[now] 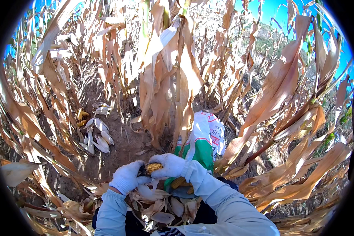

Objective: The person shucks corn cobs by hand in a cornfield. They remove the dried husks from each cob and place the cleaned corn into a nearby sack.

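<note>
Between my gloved hands is a corn cob with yellow kernels and a dark, blackened end toward the left. My left hand, in a white knit glove, closes round the dark end. Wrapped over the cob's other end is my right hand, also gloved. A pale strip of husk hangs below them. Just right of the hands lies a white and green sack, with several corn cobs showing at its mouth, partly covered by my right forearm.
Loose dry husks lie beneath my hands. On the soil at left sits a pile of pale-husked ears beside a few yellow cobs. Tall dry corn stalks rise ahead, and broad dry leaves lean in at right.
</note>
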Motion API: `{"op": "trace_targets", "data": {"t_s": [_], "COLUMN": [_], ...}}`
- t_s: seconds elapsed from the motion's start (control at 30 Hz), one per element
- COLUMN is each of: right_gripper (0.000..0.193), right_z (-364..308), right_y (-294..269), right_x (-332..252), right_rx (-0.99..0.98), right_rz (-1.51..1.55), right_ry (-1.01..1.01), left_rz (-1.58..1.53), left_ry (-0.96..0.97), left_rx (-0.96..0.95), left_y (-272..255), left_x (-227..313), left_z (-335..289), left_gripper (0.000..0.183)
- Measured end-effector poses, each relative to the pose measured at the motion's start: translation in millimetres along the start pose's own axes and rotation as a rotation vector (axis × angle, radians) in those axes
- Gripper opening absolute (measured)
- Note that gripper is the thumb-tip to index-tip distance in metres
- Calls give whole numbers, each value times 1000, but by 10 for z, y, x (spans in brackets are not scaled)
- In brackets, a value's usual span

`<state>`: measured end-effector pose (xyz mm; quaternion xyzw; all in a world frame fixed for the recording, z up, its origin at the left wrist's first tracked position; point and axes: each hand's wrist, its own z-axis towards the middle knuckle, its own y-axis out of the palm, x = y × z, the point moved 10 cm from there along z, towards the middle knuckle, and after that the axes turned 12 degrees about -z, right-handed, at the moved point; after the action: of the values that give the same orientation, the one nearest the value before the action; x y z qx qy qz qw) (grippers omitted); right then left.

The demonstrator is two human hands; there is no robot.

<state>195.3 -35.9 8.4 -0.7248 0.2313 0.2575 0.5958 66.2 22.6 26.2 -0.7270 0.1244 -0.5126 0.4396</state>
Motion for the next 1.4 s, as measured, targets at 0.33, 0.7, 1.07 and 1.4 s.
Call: {"op": "trace_targets", "data": {"t_s": [0.33,0.7,1.07,1.4], "right_gripper": [45,45,44,48], "right_z": [180,285,236,452], "right_y": [-155,-80,92,654], "right_x": [-42,-35,58,341], "right_rx": [290,496,557,387], "right_rz": [222,161,338,1631], "right_ry": [-8,-33,140,282], "left_rz": [69,60,67,-322], "left_ry": [-21,-87,-111,-165], "left_rx": [311,451,498,656], "left_y": [-134,-257,-185,-503], "left_x": [-207,-296,-421,-581], "left_z": [72,24,29,-50], "left_gripper": [52,38,41,45]}}
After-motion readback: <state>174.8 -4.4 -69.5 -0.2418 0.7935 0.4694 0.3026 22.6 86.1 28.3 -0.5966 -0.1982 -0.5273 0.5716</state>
